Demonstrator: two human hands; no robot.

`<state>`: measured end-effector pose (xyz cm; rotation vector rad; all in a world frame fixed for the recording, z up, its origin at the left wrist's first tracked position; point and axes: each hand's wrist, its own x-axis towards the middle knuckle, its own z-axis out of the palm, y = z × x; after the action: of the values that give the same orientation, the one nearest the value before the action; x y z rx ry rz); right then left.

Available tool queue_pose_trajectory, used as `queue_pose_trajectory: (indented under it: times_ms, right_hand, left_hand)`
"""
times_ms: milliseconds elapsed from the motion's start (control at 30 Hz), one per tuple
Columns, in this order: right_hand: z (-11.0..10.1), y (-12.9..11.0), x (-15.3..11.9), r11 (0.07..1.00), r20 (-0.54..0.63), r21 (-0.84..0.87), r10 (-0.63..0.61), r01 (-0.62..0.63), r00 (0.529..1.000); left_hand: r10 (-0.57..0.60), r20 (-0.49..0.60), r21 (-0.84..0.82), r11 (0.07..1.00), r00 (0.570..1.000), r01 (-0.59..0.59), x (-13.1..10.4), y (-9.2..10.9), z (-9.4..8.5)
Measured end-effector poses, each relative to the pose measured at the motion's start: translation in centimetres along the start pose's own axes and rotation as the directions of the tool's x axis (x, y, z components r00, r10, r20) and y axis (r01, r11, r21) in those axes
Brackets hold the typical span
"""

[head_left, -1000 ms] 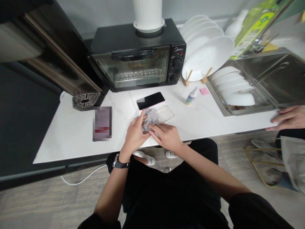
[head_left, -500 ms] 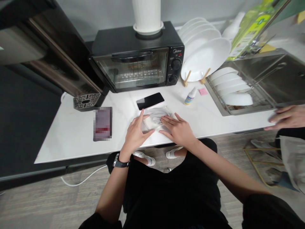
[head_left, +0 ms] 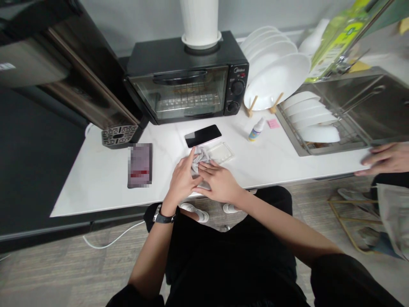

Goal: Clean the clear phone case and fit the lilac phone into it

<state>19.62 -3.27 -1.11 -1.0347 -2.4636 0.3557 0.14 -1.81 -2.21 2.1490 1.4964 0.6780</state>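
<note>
A clear phone case (head_left: 225,151) lies flat on the white counter, its left part under a crumpled grey cloth (head_left: 200,157). My right hand (head_left: 220,182) presses on the cloth, its fingers together over it. At the case's left end is my left hand (head_left: 182,178), thumb and forefinger spread around the cloth and case edge. Just behind them rests a black phone (head_left: 203,136), screen up. A small white spray bottle (head_left: 256,130) stands to the right, beside a pink sticky note (head_left: 273,123).
Behind are a black toaster oven (head_left: 188,81) and upright white plates (head_left: 277,79). A dark pouch (head_left: 140,165) and a drip tray (head_left: 119,135) are left. Another person's hand (head_left: 388,157) rests near the sink (head_left: 300,147) at right.
My right hand has slid left with the cloth, from the case's middle to its left end, uncovering the right part. My left hand stays almost in place.
</note>
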Motion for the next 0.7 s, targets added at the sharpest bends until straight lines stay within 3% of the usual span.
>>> queue_pose_trajectory:
  times_ms: [133,267,400,533,700]
  right_hand:
    - [-2.0,1.4,-1.9,1.0,0.021,-0.023,0.022,-0.021,1.0]
    - [-3.8,4.2,-3.5,0.983,-0.004,-0.153,0.102,-0.101,0.995]
    - [-3.6,5.6,-2.9,0.948,-0.082,-0.242,0.193,-0.208,0.978]
    - [-1.0,3.5,-0.5,0.959,-0.111,-0.186,0.196,-0.214,0.974]
    - [1.0,-0.2,0.7,0.995,-0.071,-0.021,0.101,-0.102,0.992]
  left_hand:
    - [0.04,-0.011,-0.021,0.999,0.999,-0.04,-0.1,0.4,0.0]
    - [0.042,0.001,-0.005,0.999,0.999,-0.042,0.0,0.8,-0.2]
    - [0.034,0.02,0.006,0.999,0.999,-0.035,0.1,0.8,-0.3]
    - [0.045,0.017,-0.013,0.999,0.999,-0.045,0.1,0.5,-0.2]
    - [0.053,0.01,-0.008,0.999,0.999,-0.053,0.0,-0.2,-0.1]
